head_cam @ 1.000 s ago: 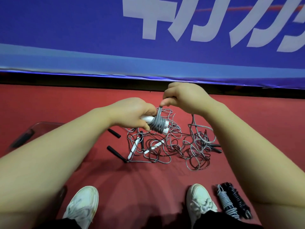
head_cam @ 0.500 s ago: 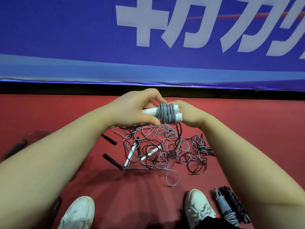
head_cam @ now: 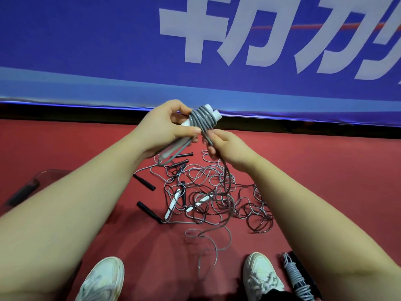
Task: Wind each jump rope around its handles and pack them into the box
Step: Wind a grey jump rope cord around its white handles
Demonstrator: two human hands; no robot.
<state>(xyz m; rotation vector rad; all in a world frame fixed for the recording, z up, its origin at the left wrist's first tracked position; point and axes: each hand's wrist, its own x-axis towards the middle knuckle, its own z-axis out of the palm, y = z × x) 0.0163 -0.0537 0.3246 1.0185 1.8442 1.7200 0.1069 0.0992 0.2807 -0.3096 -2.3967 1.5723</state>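
"What lay nearest the feet?"

"By the right shoe (head_cam: 261, 276), a wound grey bundle (head_cam: 295, 279) lay on the red floor (head_cam: 325, 170). A wound black bundle (head_cam: 304, 274) lay just beside it, and neither was in a container."

"And the box?"

"A clear box (head_cam: 36, 179) sat off to the left, half hidden behind the left forearm. Something dark showed at its wall. I couldn't tell what it was, or whether it lay inside."

"Farther out?"

"A tangle of ropes (head_cam: 212, 198) sprawled on the floor, with black handles (head_cam: 144, 182) and a loose white handle (head_cam: 173, 203) among the loops."

"Where was the rope being wound?"

"Up in the air above that tangle. The left hand (head_cam: 165, 129) was curled round a pair of white handles (head_cam: 213, 111) laid side by side. Their long axis ran on a slant, the near ends down-left by the wrist and the far ends up and to the right, toward the wall. Grey cord (head_cam: 202, 119) was wrapped crosswise around their upper part."

"The other hand?"

"The right hand (head_cam: 225, 148) sat just under the coil, its fingers pinched on the cord where it left the wraps. From there the cord hung down to the floor."

"Behind it all?"

"A blue banner (head_cam: 86, 51) with large white characters."
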